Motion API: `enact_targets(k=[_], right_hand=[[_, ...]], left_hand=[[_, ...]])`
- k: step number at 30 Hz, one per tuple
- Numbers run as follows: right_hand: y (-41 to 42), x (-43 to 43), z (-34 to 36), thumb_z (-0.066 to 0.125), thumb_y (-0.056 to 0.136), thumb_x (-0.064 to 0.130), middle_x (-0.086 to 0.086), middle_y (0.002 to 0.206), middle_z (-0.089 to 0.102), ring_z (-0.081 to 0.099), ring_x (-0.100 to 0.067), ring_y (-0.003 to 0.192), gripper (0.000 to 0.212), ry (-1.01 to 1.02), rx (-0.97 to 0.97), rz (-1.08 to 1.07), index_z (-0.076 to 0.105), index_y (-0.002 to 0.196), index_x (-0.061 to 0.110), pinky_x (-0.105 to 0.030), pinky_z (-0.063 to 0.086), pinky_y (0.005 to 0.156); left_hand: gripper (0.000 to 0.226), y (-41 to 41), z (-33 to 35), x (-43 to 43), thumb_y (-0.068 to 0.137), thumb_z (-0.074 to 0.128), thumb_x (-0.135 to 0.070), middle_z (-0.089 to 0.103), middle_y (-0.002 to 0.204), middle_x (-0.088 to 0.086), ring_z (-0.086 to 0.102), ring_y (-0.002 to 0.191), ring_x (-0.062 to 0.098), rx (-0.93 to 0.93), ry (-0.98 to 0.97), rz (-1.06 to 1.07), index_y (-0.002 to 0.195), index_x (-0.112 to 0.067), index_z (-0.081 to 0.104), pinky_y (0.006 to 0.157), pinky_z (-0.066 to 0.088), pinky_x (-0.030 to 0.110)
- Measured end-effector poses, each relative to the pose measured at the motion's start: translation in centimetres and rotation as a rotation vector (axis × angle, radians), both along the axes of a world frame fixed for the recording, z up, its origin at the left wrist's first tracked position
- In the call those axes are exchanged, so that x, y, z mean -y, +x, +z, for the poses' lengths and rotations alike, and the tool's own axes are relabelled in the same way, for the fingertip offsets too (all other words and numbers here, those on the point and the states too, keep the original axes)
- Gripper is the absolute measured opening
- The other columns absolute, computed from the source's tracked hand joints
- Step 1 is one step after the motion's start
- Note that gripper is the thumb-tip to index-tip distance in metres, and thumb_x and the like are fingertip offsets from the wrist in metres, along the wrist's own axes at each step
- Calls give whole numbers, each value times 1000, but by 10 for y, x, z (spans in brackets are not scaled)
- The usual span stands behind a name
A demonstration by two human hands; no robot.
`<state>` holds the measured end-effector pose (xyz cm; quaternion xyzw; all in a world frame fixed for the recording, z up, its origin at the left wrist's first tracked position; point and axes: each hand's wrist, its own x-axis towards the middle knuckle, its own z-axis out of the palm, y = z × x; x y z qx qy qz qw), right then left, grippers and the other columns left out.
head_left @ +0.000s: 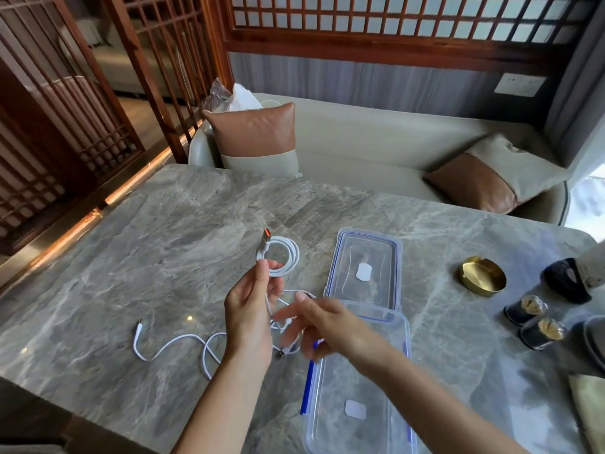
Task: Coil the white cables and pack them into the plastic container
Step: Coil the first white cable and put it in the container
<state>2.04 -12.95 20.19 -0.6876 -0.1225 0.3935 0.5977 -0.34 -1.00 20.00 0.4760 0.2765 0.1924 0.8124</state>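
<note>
White cable (284,255), light, limp and springy, wants taking where its loops cross (let go, they likely spring apart). Left hand (250,309) pinches the coil's lower edge above the marble table (163,240), orange plug (265,235) uppermost. Right hand (322,322), blurred, meets the loose tail beside the plastic container (334,398); its grip I cannot tell.

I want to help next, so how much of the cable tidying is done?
Nothing is packed: the plastic container sits open and empty, lid beside it. The left hand holds a partly coiled white cable; the blurred right hand is at its tail. A second cable lies uncoiled on the table.
</note>
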Motion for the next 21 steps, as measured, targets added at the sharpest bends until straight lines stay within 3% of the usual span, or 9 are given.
enact_targets(k=[3,5,8,11,13,16,19,21], right_hand=[[-9,-11,-12,35,98,44,-3,91,71,61,-8,57,48,185,-481,-218,60,116,8,-18,48,47],[-12,-16,-16,39,97,42,-6,97,71,63,-9,57,44,314,-789,-347,58,114,6,-18,50,46],[-14,-22,-17,47,96,33,-11,99,70,63,-11,53,36,405,-999,-470,57,112,2,-17,50,42],[-12,-27,-11,52,95,22,-13,92,68,62,-14,46,33,538,-1133,-586,52,122,5,-18,51,41],[-12,-28,-6,53,94,23,-9,72,67,59,-13,41,16,567,-1156,-546,55,103,10,-17,48,38],[-15,-27,-3,50,94,31,-1,51,57,48,-6,37,30,481,-1037,-431,56,72,12,-13,40,34],[-17,-24,-4,51,93,35,3,56,47,46,-5,41,33,376,-843,-448,54,67,15,-12,39,37],[-21,-21,-6,49,93,40,5,57,44,44,-5,42,36,290,-732,-423,55,65,17,-13,35,37]], left_hand=[[26,0,-3,2,79,57,-47,70,77,-12,60,85,9,-23,119,5,66,-29,71,76,44,23],[26,-1,-5,0,75,57,-51,71,92,-9,59,99,10,-34,145,-14,68,-30,71,71,45,15],[27,-5,-5,-2,72,59,-52,71,94,-9,61,88,3,-55,133,-62,68,-29,71,61,46,9],[27,-8,-4,3,69,61,-52,72,87,-7,60,81,5,-88,90,-106,69,-27,72,72,45,27],[26,-10,0,8,69,62,-50,67,71,-7,57,65,3,-78,82,-119,69,-26,73,55,46,19],[29,-14,0,12,70,61,-52,56,69,3,44,48,8,-91,138,-183,75,-25,73,37,36,15],[33,-15,1,13,71,59,-53,62,71,-3,51,50,7,-101,164,-199,77,-24,73,37,37,16],[31,-13,2,13,76,58,-49,71,77,-11,60,59,3,-91,191,-173,75,-22,73,47,44,18]])
